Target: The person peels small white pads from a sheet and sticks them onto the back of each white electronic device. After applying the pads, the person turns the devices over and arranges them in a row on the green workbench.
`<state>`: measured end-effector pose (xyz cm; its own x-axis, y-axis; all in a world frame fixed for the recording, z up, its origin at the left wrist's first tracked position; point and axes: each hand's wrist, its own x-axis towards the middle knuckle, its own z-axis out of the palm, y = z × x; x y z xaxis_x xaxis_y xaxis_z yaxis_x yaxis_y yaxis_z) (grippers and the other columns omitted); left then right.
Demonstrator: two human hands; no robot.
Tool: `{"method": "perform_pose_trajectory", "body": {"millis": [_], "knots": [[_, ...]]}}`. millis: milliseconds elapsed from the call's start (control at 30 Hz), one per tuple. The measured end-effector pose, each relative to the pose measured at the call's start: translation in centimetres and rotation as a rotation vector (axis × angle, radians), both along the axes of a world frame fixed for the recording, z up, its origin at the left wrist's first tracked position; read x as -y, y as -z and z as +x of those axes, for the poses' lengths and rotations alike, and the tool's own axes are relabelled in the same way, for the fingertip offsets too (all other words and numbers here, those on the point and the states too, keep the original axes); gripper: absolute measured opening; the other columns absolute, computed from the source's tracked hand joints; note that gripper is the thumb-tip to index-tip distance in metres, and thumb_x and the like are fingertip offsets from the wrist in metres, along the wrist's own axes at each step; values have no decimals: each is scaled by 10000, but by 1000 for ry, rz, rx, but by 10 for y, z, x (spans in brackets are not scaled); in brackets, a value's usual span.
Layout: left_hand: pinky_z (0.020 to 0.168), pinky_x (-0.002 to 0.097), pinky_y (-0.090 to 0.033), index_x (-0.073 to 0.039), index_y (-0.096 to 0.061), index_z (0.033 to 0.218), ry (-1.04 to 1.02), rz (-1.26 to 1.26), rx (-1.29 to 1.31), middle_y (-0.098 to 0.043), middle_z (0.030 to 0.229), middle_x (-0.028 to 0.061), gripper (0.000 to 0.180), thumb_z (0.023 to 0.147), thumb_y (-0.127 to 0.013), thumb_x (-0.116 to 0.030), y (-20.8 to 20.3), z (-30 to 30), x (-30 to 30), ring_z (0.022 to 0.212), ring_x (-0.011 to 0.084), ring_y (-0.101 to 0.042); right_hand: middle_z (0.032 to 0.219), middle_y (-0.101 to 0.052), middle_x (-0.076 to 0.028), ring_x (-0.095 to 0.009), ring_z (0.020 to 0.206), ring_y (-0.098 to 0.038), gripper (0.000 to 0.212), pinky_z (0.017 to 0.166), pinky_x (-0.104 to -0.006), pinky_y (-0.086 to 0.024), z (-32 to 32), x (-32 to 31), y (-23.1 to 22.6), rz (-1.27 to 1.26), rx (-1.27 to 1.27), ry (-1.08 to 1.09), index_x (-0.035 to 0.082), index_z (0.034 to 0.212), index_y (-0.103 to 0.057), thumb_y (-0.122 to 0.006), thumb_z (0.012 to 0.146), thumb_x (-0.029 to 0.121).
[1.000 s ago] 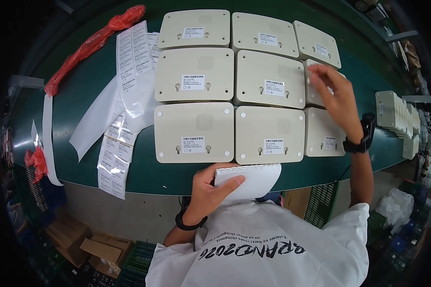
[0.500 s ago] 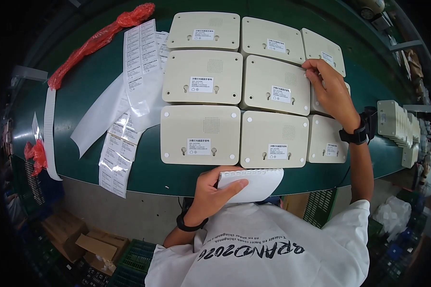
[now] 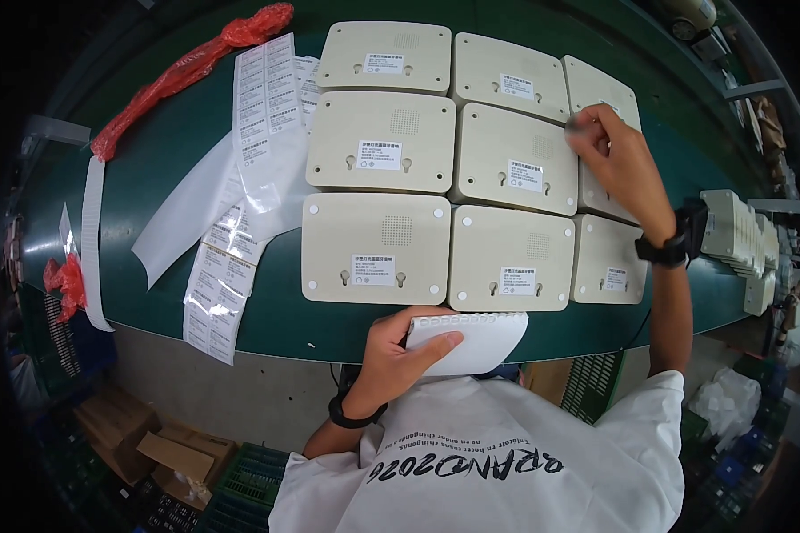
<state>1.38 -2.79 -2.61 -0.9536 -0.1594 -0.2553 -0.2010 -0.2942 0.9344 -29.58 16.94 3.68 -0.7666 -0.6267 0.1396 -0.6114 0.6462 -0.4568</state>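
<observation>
Several cream plastic housings lie face down in three rows. Each has a white label, a speaker grille and keyhole slots. White round pads sit in the corners of the near-left housing (image 3: 376, 240) and its neighbour (image 3: 510, 244); dark corner holes show on the middle-left housing (image 3: 380, 133). My left hand (image 3: 404, 351) grips a white sheet of round pads (image 3: 476, 342) at the table's front edge, thumb on top. My right hand (image 3: 609, 151) is over the upper right corner of the centre housing (image 3: 511, 147), fingers curled together. Blur hides whatever its fingertips hold.
Sheets of printed labels (image 3: 267, 107) and their backing paper (image 3: 182, 213) lie at the left. Beyond them is a red plastic wrap (image 3: 187, 75). More housings (image 3: 729, 226) stand stacked at the right. Cardboard boxes (image 3: 178, 457) and green crates (image 3: 249, 480) are below the table.
My right hand has shifted slightly at the centre housing's corner, and its fingertips have become blurred. My left hand keeps its hold on the sheet.
</observation>
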Motion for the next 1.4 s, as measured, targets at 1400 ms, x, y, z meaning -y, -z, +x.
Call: {"method": "perform_pose_trajectory", "body": {"millis": [1400], "knots": [[762, 231, -546, 18, -737, 1072, -101, -36, 23, -753, 987, 85, 242, 839, -787, -26, -34, 14, 23, 870, 95, -681, 888, -634, -112, -275, 740, -608, 235, 643, -343, -510, 169, 43, -33, -150, -123, -707, -6, 928, -673, -777, 720, -39]]}}
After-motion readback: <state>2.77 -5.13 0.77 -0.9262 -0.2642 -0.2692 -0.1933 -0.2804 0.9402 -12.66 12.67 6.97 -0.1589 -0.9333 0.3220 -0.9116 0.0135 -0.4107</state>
